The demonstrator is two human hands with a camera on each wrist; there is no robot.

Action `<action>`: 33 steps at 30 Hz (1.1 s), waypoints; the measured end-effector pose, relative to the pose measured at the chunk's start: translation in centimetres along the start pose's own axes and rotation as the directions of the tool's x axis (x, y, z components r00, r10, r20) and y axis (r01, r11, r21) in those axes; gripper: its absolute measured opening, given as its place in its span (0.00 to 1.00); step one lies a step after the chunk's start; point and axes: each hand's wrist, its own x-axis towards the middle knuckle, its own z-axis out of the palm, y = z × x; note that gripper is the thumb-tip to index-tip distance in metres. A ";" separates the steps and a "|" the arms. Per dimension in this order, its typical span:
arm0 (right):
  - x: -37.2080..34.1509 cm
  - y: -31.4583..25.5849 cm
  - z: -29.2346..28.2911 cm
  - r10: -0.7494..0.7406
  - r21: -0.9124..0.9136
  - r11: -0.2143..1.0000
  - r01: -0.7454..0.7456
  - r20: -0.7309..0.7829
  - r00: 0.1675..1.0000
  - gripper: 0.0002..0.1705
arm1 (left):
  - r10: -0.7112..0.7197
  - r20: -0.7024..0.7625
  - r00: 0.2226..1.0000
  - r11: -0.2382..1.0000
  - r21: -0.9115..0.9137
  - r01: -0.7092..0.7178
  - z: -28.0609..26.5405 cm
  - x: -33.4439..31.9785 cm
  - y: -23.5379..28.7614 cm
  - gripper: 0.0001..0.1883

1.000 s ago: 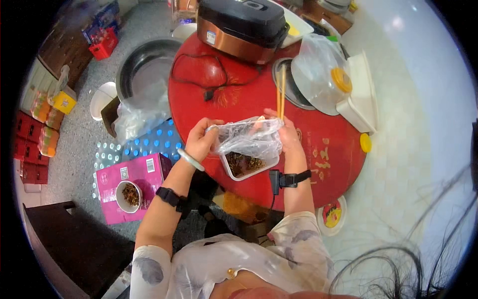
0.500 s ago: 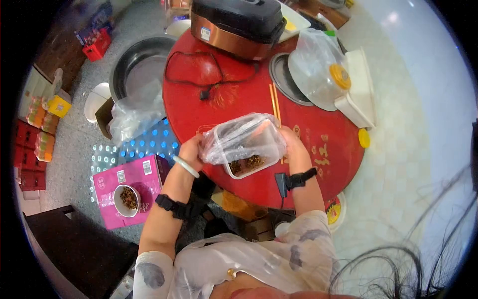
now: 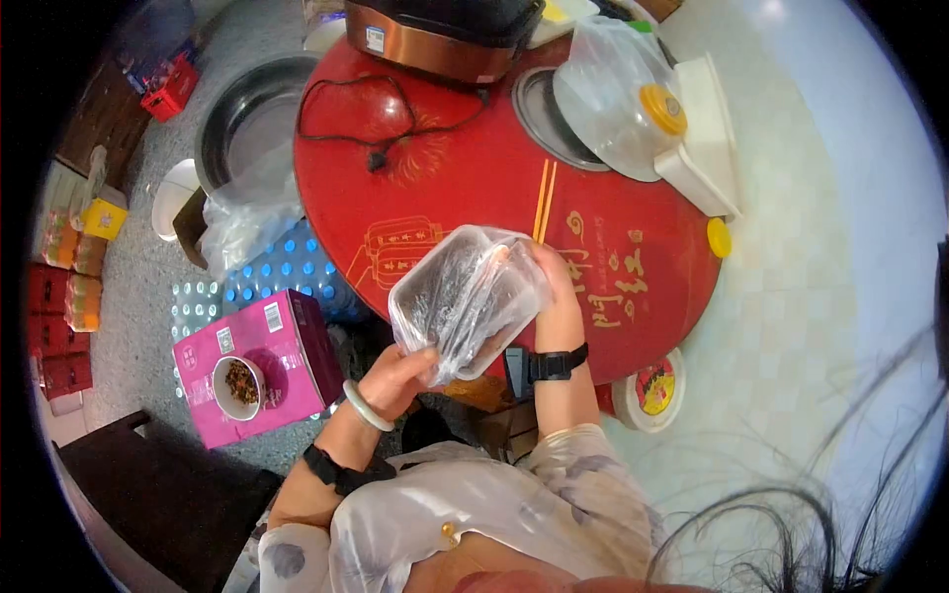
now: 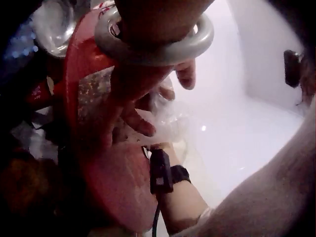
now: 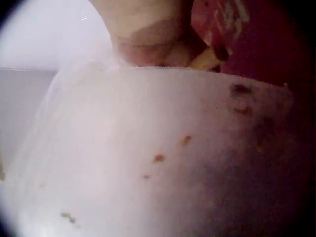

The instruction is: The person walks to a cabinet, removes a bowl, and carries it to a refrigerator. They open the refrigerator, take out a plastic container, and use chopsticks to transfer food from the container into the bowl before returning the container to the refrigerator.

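Observation:
A clear plastic food container (image 3: 509,301) with dark, crumbly food residue sits tilted over the table's near edge. A thin clear plastic bag (image 3: 450,311) covers much of it in creased folds. At the near left corner my left hand (image 3: 395,381) pinches the gathered plastic between thumb and fingers. My right hand (image 3: 557,282) grips the container's right side through the plastic, its fingers mostly hidden. Two wooden chopsticks (image 3: 544,203) stick out from beside this hand over the table. Up close in the right wrist view, the container wall (image 5: 148,128) has small brown food specks.
On the red round table (image 3: 455,188) are a black and copper cooker (image 3: 435,44), its cord, a metal tray (image 3: 539,114), a bagged yellow-lidded jar (image 3: 662,109) and a white bin (image 3: 707,138). A bowl of food (image 3: 237,385) stands on a pink box (image 3: 282,346) at left.
The container has turned and come nearer, its food side now largely covered by plastic. My left hand has moved down from the left side to the near corner. The right hand stays on the right side.

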 end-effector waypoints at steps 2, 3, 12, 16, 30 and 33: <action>-0.2 -0.2 0.5 -0.048 -0.058 0.997 0.050 0.036 0.998 0.13 | 0.039 -0.198 0.979 0.999 0.037 -0.032 1.3 0.8 0.3 0.19; -0.2 -0.4 0.4 -0.004 0.089 0.996 -0.001 0.059 0.998 0.14 | 0.073 -0.227 0.971 0.997 0.023 -0.070 1.7 1.3 0.9 0.17; -6.6 1.7 -3.1 -0.106 0.559 0.790 -0.251 0.529 0.842 0.18 | 0.162 -0.457 0.874 0.986 0.107 -0.126 3.6 4.1 2.6 0.12; -6.3 4.6 -4.4 0.056 0.403 0.914 0.042 -0.228 0.972 0.17 | 0.194 -0.389 0.901 0.980 0.049 -0.190 2.9 4.2 2.1 0.13; -16.9 -1.2 10.2 -0.194 -0.411 0.816 0.406 0.467 0.863 0.10 | 0.267 -0.104 0.958 0.910 0.356 -0.215 -4.2 -8.3 -2.0 0.16; -15.9 5.0 16.2 0.330 -0.620 0.736 0.270 0.678 0.657 0.10 | 0.259 -0.126 0.958 0.905 0.379 -0.195 -5.0 -18.3 -5.0 0.16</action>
